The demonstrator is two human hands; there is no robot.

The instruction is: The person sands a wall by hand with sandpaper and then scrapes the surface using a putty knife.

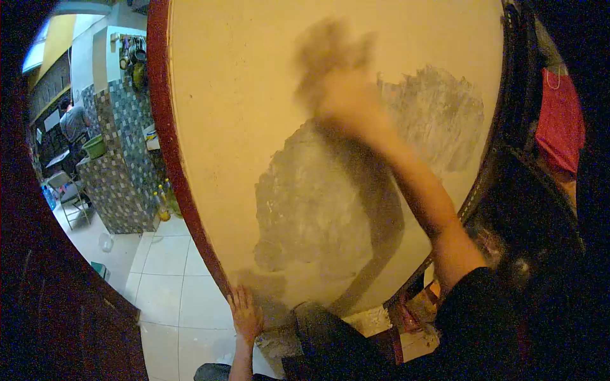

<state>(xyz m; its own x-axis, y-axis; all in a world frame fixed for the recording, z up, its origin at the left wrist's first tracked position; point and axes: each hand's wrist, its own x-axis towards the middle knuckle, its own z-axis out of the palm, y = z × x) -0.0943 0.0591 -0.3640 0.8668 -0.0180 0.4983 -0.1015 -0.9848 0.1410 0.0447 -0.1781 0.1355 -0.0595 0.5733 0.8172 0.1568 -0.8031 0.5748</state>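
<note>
My right hand (349, 101) is raised against the upper part of the cream wall panel (222, 127), smeared by motion. Around its fingers is a blurred brownish thing (325, 47) whose kind I cannot make out. Below and to the right of this hand, rough grey patches (318, 197) cover part of the panel. My left hand (244, 312) rests low on the panel's left edge with its fingers stretched out, holding nothing. The shadow of my right arm falls across the larger grey patch.
A dark red frame (166, 95) borders the panel's left side. Beyond it are a white tiled floor (162, 257), a mosaic-tiled pillar (121, 184), bottles (164, 206), a folding chair (70, 193) and a person (75, 120). A red cloth (560, 120) hangs at right, near dark furniture.
</note>
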